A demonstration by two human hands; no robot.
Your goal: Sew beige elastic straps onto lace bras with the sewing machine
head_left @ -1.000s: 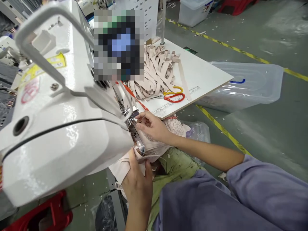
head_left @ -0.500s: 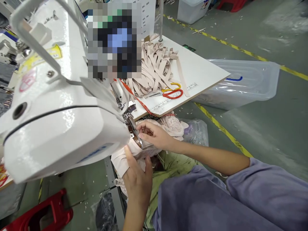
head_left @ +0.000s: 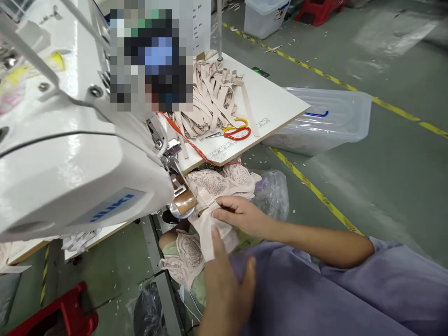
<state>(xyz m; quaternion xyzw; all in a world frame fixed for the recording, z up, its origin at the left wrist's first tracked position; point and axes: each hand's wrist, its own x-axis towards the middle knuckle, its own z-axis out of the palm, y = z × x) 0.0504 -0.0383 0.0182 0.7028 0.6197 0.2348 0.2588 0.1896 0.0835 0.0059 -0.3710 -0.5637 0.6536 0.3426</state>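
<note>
A pale pink bra [head_left: 213,224] with lace cups lies across my lap and against the sewing machine's [head_left: 87,182] narrow arm end [head_left: 184,201]. My right hand [head_left: 247,215] pinches the fabric band between thumb and fingers, just right of the machine arm. Lower down, my left hand [head_left: 227,284] is blurred, its index finger stretched along the fabric and its thumb spread apart. One lace cup [head_left: 191,252] hangs left of that hand. More lace cups [head_left: 210,181] lie below the table edge.
On the white table [head_left: 276,100] lie a heap of beige fabric strips [head_left: 213,93] and red-and-yellow scissors [head_left: 238,134]. A lidded clear bin [head_left: 336,116] stands on the floor beyond. A red stool [head_left: 66,312] is at lower left, and a plastic bag [head_left: 275,191] lies beside the bra.
The bra has come off the machine's arm end towards my body. My right hand has moved right with the fabric, and my left hand down and right. The view has shifted too.
</note>
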